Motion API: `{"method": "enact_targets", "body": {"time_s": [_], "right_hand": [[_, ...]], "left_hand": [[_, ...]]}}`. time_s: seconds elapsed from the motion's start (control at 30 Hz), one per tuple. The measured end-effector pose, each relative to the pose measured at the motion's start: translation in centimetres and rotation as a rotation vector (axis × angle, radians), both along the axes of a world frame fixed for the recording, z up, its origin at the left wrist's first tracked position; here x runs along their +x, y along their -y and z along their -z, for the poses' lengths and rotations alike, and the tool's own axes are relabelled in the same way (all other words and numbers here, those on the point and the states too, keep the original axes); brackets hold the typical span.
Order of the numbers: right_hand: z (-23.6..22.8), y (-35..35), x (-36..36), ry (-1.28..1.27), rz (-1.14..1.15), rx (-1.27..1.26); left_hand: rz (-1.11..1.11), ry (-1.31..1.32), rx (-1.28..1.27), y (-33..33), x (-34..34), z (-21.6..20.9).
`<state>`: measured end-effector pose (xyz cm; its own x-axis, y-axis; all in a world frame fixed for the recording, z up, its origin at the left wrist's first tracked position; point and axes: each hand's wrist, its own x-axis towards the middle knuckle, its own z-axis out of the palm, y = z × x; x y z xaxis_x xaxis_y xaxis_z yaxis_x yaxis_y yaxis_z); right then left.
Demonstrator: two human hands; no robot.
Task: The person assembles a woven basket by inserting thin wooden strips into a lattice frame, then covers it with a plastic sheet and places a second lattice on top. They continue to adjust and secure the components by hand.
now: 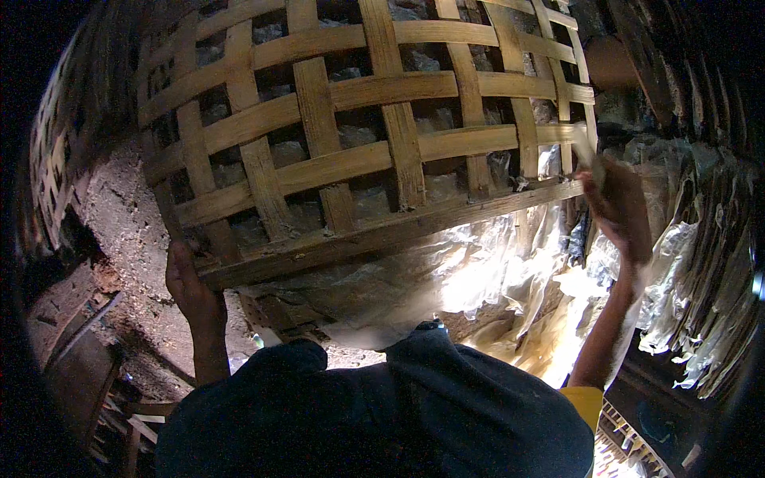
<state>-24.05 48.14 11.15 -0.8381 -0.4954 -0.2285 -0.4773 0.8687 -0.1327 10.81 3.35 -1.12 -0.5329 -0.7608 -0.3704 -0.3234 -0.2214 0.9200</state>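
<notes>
A large woven bamboo lattice panel fills the upper middle, tilted so that its right end is higher. Along its lower side runs a wooden rail. My left hand is closed around the panel's lower left corner, thumb against the rail. Close to the panel's right edge is my right hand, with fingers curled. A pale, narrow thing, smeared by motion, sticks up from this hand; its kind cannot be made out. Whether the right hand also touches the panel is hard to tell.
Crumpled clear plastic sheeting hangs behind and below the panel, brightly lit. More torn plastic hangs at the right. A rough, crumb-strewn surface lies to the left, with wooden boards below it. Another woven piece shows at the lower right.
</notes>
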Motion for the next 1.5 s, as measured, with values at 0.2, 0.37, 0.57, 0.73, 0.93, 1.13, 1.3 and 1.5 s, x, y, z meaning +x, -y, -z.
{"method": "enact_targets", "body": {"time_s": [0.2,0.37,0.57,0.73,0.93,1.13,1.3,1.5], "right_hand": [[-1.3,6.8,2.2,-0.078,0.022,0.259],[-0.6,7.9,1.9,-0.161,-0.027,0.406],[0.4,6.7,0.7,-0.085,-0.048,0.387],[1.7,5.0,0.8,0.093,0.195,-0.171],[1.2,4.2,0.3,-0.014,0.080,-0.106],[-0.3,6.9,3.1,-0.155,0.027,-0.150],[1.4,8.6,5.5,-0.095,-0.057,-0.300],[1.3,11.0,7.0,-0.181,0.061,-0.120]], "left_hand": [[-0.046,-0.128,0.029,0.0,0.4,1.7],[-0.043,-0.073,-0.001,-0.4,0.0,0.9],[-0.012,-0.055,-0.066,-0.2,0.5,1.2],[-0.013,-0.045,-0.055,-0.5,-0.2,1.0],[-0.058,-0.018,-0.101,-0.5,-0.4,1.0],[-0.009,-0.019,-0.087,-0.5,-0.4,0.6],[-0.036,0.020,-0.106,-0.8,-0.7,0.0],[-0.077,-0.067,-0.038,-0.4,0.1,1.4]]}}
